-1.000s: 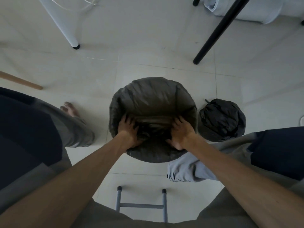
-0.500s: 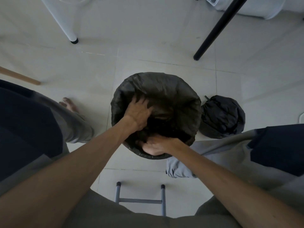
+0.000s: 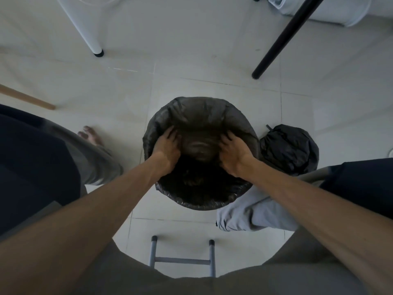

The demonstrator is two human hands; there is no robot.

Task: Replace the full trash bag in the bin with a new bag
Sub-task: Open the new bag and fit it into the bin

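Note:
A round bin (image 3: 200, 201) stands on the floor between my legs, lined with a new dark bag (image 3: 200, 111) whose edge is folded over the rim. My left hand (image 3: 167, 146) is inside the left of the bin, fingers spread flat against the bag's wall. My right hand (image 3: 232, 152) presses the bag on the right side in the same way. Neither hand grips anything. The full trash bag (image 3: 289, 149), black and knotted at the top, sits on the floor just right of the bin.
A white furniture leg (image 3: 96, 50) stands at the back left and a black leg (image 3: 258, 74) at the back right. A wooden stick (image 3: 27, 97) lies at the left. My bare foot (image 3: 91, 135) is left of the bin. Grey stool legs (image 3: 181, 260) are beneath me.
Both hands have moved from the near rim deeper into the bin and now spread apart, left and right, against the bag's inner walls. The bag sits lower inside the bin.

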